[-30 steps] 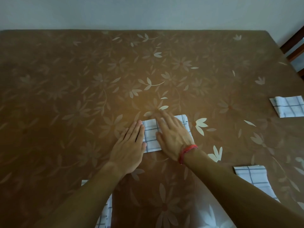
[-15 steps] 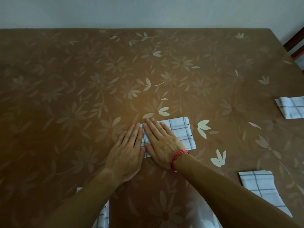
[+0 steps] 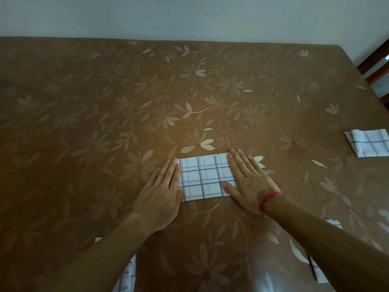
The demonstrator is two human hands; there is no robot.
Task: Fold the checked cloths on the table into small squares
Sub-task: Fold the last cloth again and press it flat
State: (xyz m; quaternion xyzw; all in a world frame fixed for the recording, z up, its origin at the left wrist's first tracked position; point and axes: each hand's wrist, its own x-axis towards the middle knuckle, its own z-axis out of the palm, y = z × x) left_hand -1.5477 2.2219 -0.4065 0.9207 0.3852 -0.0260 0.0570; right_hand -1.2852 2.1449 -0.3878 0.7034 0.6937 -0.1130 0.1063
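Observation:
A folded white cloth with blue checks [image 3: 203,179] lies flat on the brown flowered table [image 3: 105,123], in front of me at the middle. My left hand [image 3: 161,191] lies flat with straight fingers along the cloth's left edge. My right hand [image 3: 249,180], a red thread on its wrist, presses flat on the cloth's right end. Another folded checked cloth [image 3: 368,143] lies at the right edge of the table. My right forearm partly hides a third checked cloth [image 3: 315,270], and my left forearm partly hides a fourth checked cloth [image 3: 126,277] at the near edge.
A pale wall runs behind the table's far edge. Dark wooden furniture [image 3: 376,66] stands past the table's far right corner.
My right hand has slid rightwards across the cloth, from beside my left hand to the cloth's right end, uncovering the middle. My left hand has stayed at the left edge.

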